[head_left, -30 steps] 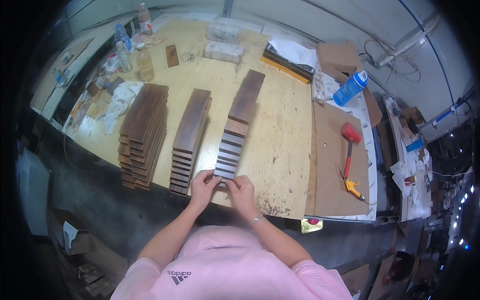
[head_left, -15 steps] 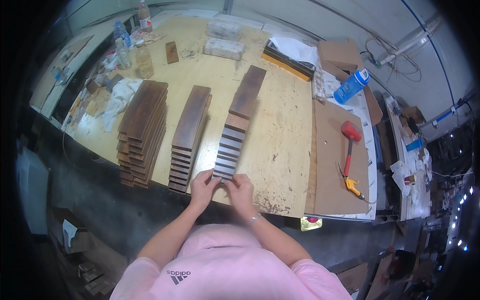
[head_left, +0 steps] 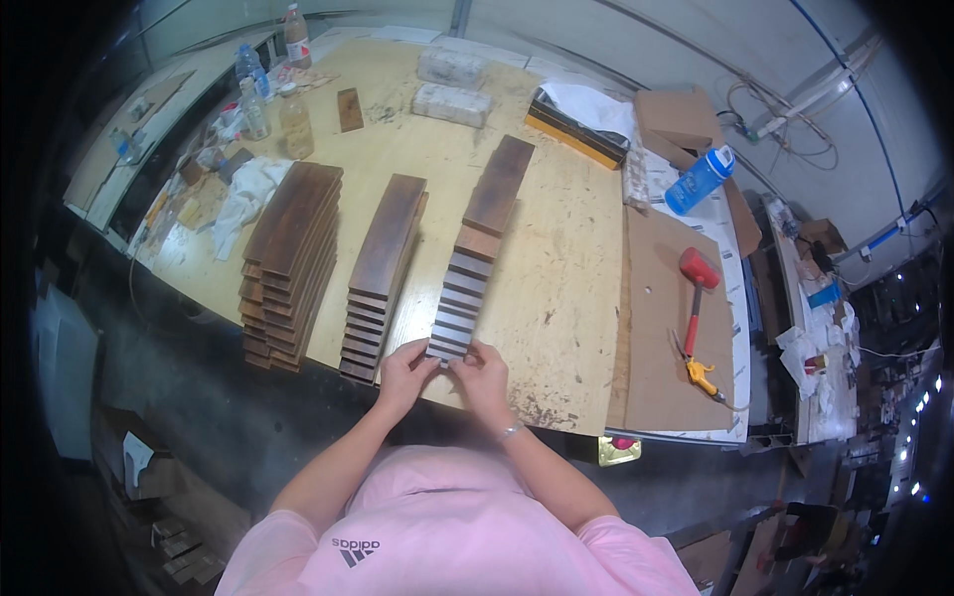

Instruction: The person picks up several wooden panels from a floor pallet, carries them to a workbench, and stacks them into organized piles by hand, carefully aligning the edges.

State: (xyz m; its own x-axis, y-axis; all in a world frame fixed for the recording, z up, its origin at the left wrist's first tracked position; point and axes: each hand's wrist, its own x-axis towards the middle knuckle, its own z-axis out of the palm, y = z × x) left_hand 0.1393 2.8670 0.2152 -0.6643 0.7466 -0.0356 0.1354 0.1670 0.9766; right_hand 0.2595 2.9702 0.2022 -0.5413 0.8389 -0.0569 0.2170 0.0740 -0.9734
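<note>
Three stacks of brown wooden planks lie on the table, their near ends stepped like stairs. At the near end of the right stack (head_left: 500, 184), my left hand (head_left: 403, 379) pinches the left corner of the lowest, nearest plank. Its right corner sits in the closed fingers of my right hand (head_left: 484, 381). Both thumbs point inward along the plank's end, and a narrow gap stays between the hands. Just left of my left hand is the middle stack (head_left: 392, 233); a taller left stack (head_left: 296, 223) stands beyond it. The fingers' undersides are hidden.
On brown cardboard (head_left: 661, 328) at the right lie a red mallet (head_left: 699, 270) and a yellow air blow gun (head_left: 702, 375). A blue bottle (head_left: 700, 181) stands behind them. Several bottles and a white cloth (head_left: 246, 194) occupy the far left. Two whitish blocks (head_left: 452, 104) rest at the back.
The view has shifted slightly, so the table's things appear a little lower and further right. Both hands keep almost the same grip at the right stack's near end.
</note>
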